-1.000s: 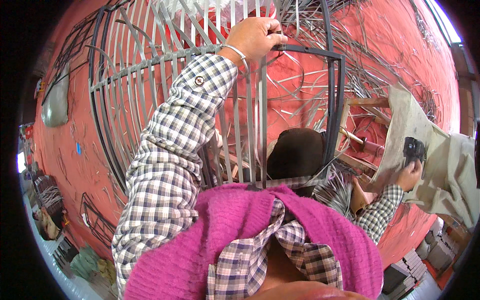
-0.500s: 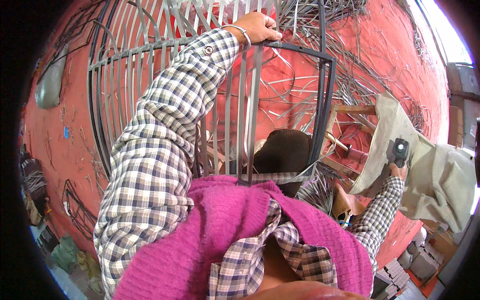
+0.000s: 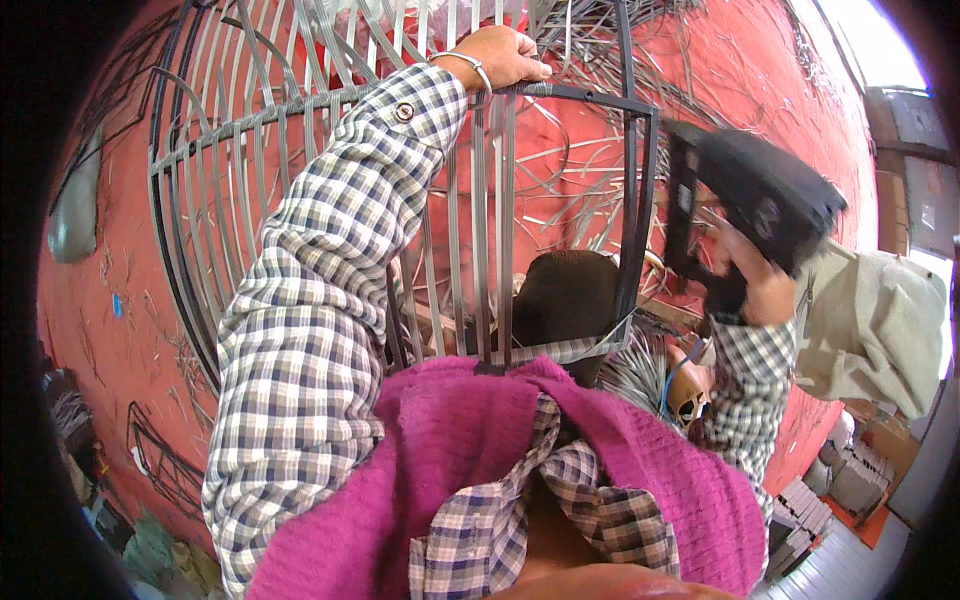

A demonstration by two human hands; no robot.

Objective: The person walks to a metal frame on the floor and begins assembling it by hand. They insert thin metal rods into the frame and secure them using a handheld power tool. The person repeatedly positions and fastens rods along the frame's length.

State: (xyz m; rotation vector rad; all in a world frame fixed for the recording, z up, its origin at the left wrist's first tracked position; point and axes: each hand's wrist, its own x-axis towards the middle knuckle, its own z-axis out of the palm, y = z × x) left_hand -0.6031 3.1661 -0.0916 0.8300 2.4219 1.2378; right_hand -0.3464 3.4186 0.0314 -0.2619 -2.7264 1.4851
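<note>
Nearest, at 3 o'clock, the right hand (image 3: 755, 285) grips a black power tool (image 3: 755, 195), raised beside the frame. Farther, at 12 o'clock, the left hand (image 3: 500, 58) clasps the top bar of the metal-strip frame (image 3: 480, 220), steadying it. Next, judging by this, the tool must meet a joint squarely.

From my remote seat: the left hand (image 3: 497, 57) is curled over the top rail of a tall grey metal strip frame (image 3: 330, 200), a thin bangle (image 3: 466, 64) at the wrist, checked sleeve reaching up along the slats. The right hand (image 3: 757, 285) grips a black power tool (image 3: 752, 195) raised just beside the frame's right upright. Loose metal strips (image 3: 590, 190) litter the red floor (image 3: 120, 240) behind; a pale cloth (image 3: 875, 320) lies off to the right.
</note>
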